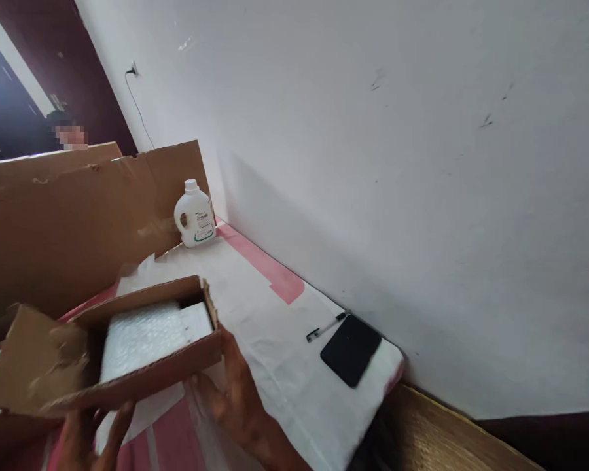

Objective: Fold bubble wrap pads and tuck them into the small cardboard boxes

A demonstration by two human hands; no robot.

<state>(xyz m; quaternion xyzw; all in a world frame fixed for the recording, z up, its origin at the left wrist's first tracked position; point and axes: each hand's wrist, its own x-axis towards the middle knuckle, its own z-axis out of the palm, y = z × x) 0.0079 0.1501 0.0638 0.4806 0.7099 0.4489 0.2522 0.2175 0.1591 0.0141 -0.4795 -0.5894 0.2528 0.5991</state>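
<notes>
A cardboard box (167, 366) with its flap (34, 366) folded out to the left is held tilted at the lower left. Inside lies a bubble-wrapped bundle (140, 340), with a plain white piece (196, 322) at its right end. My right hand (238, 392) is closed on the box's right end, fingers along the end wall and thumb by the near bottom edge. My left hand (95, 435) supports the near side from below, its fingertips partly hidden by the box.
A white jug-shaped bottle (196, 219) stands at the back beside a tall cardboard panel (78, 222). On the white and pink covered table (255, 314) lie a pen (326, 327) and a flat black object (352, 350). A wall (397, 196) borders the right; a person (69, 134) is behind the panel.
</notes>
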